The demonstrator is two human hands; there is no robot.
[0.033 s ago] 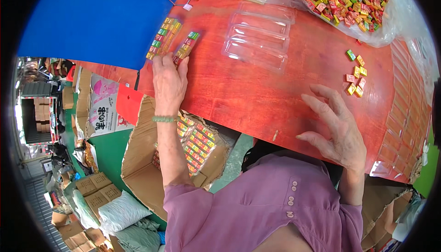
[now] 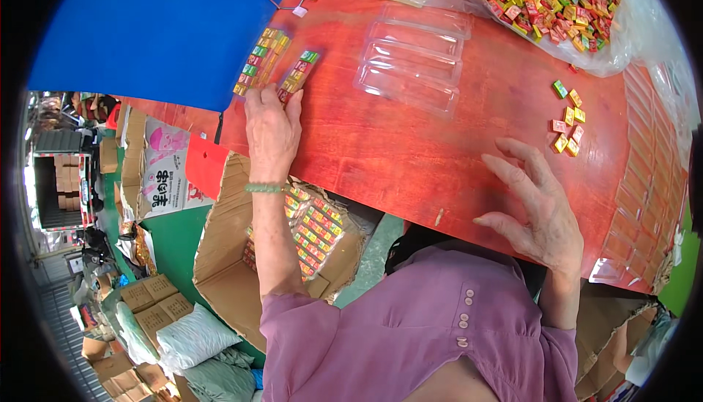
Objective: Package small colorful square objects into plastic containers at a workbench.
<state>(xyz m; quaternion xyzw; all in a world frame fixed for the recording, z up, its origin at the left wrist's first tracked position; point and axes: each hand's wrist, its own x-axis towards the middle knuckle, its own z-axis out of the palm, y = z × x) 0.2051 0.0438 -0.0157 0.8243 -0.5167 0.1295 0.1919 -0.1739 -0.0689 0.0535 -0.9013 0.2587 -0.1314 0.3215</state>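
Filled candy tray [image 2: 296, 74] under left hand [image 2: 272, 132] fingertips, seemingly ungripped.

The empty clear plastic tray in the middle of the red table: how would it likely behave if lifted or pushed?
The clear plastic tray looks thin-walled and empty, so probably very light and a bit flexible. Lying flat on the smooth red table, it would likely slide easily when nudged. Being long and shallow, it seems unlikely to tip or roll.

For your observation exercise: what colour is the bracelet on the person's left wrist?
Pale green, a beaded bracelet on the left hand, clearest in the head view.
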